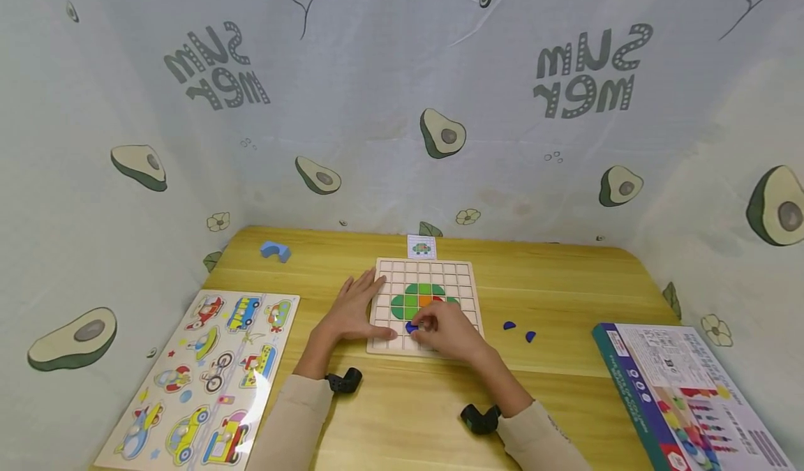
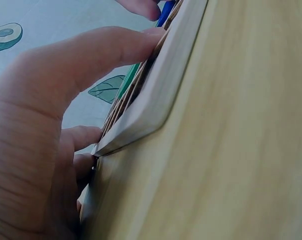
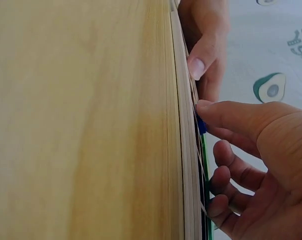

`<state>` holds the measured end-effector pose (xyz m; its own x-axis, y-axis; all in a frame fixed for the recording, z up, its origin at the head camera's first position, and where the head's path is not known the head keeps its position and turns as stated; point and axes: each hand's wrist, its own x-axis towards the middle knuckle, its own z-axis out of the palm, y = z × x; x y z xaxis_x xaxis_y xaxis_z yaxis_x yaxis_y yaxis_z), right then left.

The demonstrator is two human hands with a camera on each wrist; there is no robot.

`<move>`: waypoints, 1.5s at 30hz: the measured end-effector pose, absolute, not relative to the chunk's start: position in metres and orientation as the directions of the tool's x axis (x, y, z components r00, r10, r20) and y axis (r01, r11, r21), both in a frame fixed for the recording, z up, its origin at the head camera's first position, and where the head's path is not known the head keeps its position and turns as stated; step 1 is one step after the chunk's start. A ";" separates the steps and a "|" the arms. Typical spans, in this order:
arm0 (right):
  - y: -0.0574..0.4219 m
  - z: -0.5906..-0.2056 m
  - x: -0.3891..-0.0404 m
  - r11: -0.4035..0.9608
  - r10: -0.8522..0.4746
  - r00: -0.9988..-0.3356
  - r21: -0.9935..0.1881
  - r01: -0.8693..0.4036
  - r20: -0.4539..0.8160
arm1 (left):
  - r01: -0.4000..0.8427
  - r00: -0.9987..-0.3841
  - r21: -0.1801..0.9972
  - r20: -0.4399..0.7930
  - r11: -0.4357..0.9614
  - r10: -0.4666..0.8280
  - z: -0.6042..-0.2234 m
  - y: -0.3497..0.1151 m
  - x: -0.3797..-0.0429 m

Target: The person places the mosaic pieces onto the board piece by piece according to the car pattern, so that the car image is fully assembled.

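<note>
My right hand (image 1: 447, 328) pinches a blue half-round tile (image 1: 411, 327) between thumb and forefinger, low on the wooden grid board (image 1: 380, 345). In the right wrist view the blue tile (image 3: 201, 124) touches the board under the thumb tip. My left hand (image 1: 354, 310) rests with spread fingers on the board's left side, its thumb lying across the front left corner area. Green tiles (image 1: 411, 301), an orange tile (image 1: 425, 300) and a partly hidden red tile sit in the grid's middle. A small pattern card (image 1: 421, 247) lies behind the board.
Two blue half-round tiles (image 1: 509, 325) lie right of the board. At left is a vehicle puzzle board (image 1: 207, 373), with a light blue arch block (image 1: 275, 250) behind it. A flat printed box (image 1: 685, 394) lies at right. A patterned curtain (image 1: 377, 108) encloses the table.
</note>
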<state>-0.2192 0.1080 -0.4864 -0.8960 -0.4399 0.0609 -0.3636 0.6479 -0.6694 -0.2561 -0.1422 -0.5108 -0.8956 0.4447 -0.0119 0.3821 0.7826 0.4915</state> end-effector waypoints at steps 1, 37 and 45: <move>0.108 -0.486 -0.219 0.646 -0.438 -0.897 -0.672 -0.362 0.063 | 0.381 -0.896 0.488 -0.015 0.785 0.445 -0.510 -0.142 -0.256; 0.198 -0.478 -0.208 0.707 -0.207 -0.978 -0.688 -0.164 0.020 | 0.379 -0.894 0.509 -0.017 0.773 0.449 -0.519 -0.139 -0.249; 0.228 -0.480 -0.209 0.715 -0.182 -0.980 -0.672 -0.192 0.086 | 0.389 -0.894 0.491 -0.003 0.780 0.448 -0.513 -0.143 -0.252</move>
<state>-0.2093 0.2279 -0.4801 -0.9796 -0.1818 0.0862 -0.1919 0.7154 -0.6719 -0.2518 -0.1426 -0.5133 -0.8939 0.4484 -0.0031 0.3893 0.7795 0.4907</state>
